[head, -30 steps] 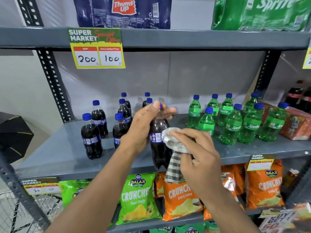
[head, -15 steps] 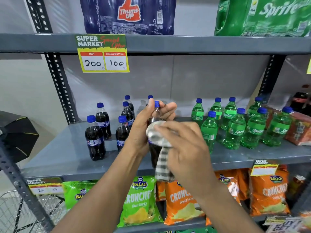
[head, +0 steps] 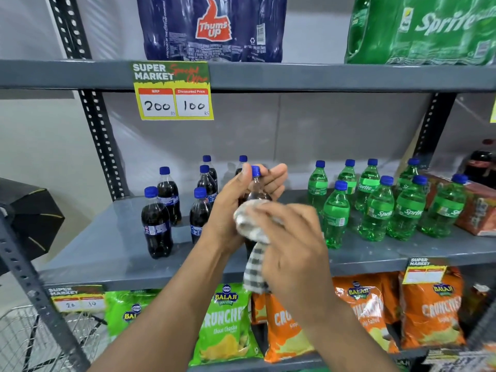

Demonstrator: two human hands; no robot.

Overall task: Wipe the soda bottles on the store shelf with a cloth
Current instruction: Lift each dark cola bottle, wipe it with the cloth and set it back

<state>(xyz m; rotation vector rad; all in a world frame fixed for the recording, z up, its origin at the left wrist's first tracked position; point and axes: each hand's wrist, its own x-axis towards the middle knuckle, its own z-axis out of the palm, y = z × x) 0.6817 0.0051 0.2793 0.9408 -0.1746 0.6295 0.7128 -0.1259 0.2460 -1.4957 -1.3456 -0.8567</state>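
Note:
My left hand (head: 233, 205) grips a dark cola bottle (head: 257, 189) with a blue cap near its neck, holding it in front of the grey middle shelf (head: 107, 253). My right hand (head: 292, 237) presses a grey-and-white checked cloth (head: 253, 238) against the bottle's shoulder; the cloth's tail hangs down below. The bottle's lower body is hidden behind both hands. Several more cola bottles (head: 157, 224) stand on the shelf to the left. Several green Sprite bottles (head: 377, 208) stand to the right.
A price tag (head: 173, 91) hangs from the upper shelf, which carries a Thums Up pack (head: 213, 28) and a Sprite pack (head: 421, 30). Chip bags (head: 225, 323) fill the shelf below. A wire basket (head: 32, 342) sits lower left. A red-orange carton (head: 480, 208) lies far right.
My right hand with the cloth has moved up the bottle from its label area to its shoulder. My left hand has kept its hold near the neck.

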